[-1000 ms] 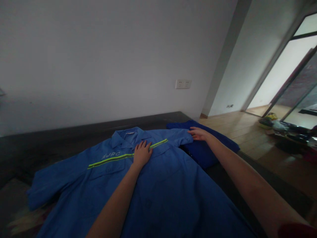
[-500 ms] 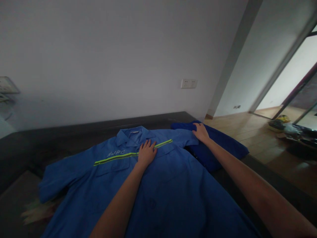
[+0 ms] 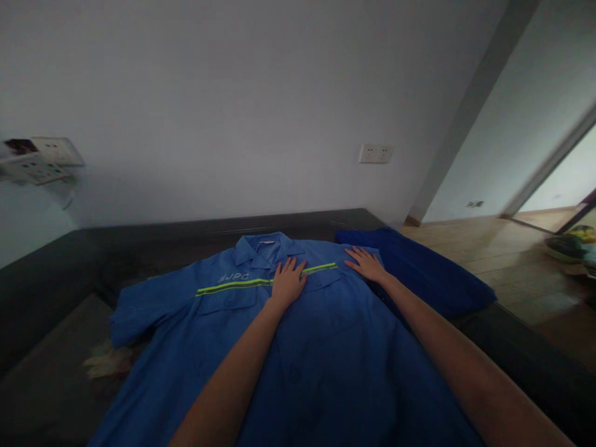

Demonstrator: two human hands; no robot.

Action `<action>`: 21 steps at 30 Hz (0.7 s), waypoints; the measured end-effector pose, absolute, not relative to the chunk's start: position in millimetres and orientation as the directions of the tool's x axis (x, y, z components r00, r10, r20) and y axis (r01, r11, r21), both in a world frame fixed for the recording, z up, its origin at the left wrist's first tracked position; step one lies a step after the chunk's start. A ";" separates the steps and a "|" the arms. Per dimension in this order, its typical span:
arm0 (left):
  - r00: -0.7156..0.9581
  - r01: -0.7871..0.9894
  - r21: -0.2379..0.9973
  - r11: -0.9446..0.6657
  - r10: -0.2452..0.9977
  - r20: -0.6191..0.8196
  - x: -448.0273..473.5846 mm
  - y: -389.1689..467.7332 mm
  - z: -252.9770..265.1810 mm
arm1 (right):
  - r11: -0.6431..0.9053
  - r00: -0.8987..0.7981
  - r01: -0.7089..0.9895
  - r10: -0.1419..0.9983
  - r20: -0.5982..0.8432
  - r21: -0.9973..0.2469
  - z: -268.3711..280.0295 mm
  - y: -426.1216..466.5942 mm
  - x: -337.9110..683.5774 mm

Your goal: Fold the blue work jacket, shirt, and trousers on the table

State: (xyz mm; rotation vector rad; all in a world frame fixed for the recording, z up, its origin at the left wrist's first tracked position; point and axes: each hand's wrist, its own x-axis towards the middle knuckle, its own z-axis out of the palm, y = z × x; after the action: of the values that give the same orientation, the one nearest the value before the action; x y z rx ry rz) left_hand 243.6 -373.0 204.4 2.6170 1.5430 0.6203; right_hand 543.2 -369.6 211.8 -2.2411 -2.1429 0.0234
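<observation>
A blue short-sleeved work shirt [image 3: 321,335] lies spread face up, its collar toward the wall. Across its chest runs a yellow-green reflective stripe [image 3: 235,285], with pale lettering above it on the left. My left hand [image 3: 288,283] rests flat on the chest just below the collar, fingers spread over the stripe. On the right sleeve, near the shoulder, my right hand [image 3: 365,263] lies flat with its fingers apart. Beside that sleeve is a darker blue folded cloth [image 3: 428,273], partly behind my right forearm.
The shirt lies on a dark surface [image 3: 186,248] against a pale wall [image 3: 223,112]. A double wall socket [image 3: 376,153] is above its back edge; more sockets [image 3: 53,152] are at the left. Wooden floor [image 3: 484,248] and some piled items [image 3: 570,248] appear at the right.
My right hand has shifted from the sleeve's outer end inward onto the sleeve, fingers now spread flat. My left hand stays on the chest. The view has turned slightly left.
</observation>
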 end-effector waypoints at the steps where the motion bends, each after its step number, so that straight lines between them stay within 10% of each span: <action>1: 0.419 0.824 0.253 -0.507 0.846 0.329 244.0 -374.3 205.9 | -0.043 0.045 0.998 0.998 0.034 -0.042 212.9 -370.1 542.7; 9: 0.275 0.743 0.458 -0.488 0.846 0.456 215.0 -345.9 234.4 | 0.173 -0.136 0.981 0.934 0.331 -0.085 264.8 -362.3 523.4; 14: 0.123 0.871 0.361 -0.335 0.858 0.499 136.2 -288.1 250.4 | 0.343 -0.330 0.939 0.922 0.204 -0.030 309.8 -336.7 477.3; 21: -0.056 0.906 0.421 0.028 0.997 0.054 77.3 -227.6 235.7 | 0.272 -0.267 0.961 0.960 0.083 -0.057 291.8 -277.1 401.7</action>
State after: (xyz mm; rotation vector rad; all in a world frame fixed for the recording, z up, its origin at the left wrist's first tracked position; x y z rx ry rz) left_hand 77.3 -227.6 235.7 1.9612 2.0502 0.5091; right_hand 401.7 -277.1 291.8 -1.8377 -2.4233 -0.0073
